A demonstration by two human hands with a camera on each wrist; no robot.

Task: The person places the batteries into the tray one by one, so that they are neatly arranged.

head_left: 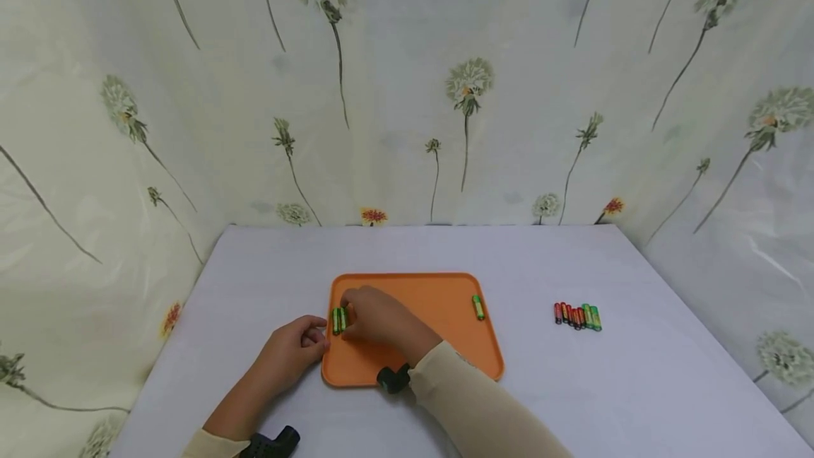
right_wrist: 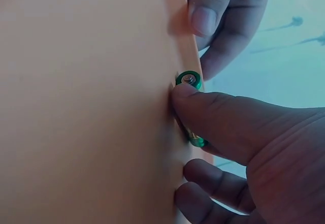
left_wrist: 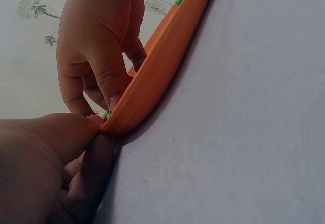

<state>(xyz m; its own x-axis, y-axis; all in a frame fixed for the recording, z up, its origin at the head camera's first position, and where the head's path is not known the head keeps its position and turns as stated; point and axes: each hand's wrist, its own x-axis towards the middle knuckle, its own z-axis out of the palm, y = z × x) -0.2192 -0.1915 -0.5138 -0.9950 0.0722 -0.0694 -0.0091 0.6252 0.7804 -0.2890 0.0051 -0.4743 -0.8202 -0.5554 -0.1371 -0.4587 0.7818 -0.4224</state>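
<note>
Right hand (head_left: 376, 315) pinches green battery (right_wrist: 189, 77) between fingertips (right_wrist: 189, 101); left hand (head_left: 291, 350) grips tray (head_left: 432, 302)

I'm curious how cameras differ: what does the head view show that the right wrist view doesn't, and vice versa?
Only the head view shows the red batteries right of the tray, and both sleeves. Only the right wrist view clearly shows the metal tip of a green battery. Both show the tray, the left hand, the right hand and a green battery.
</note>
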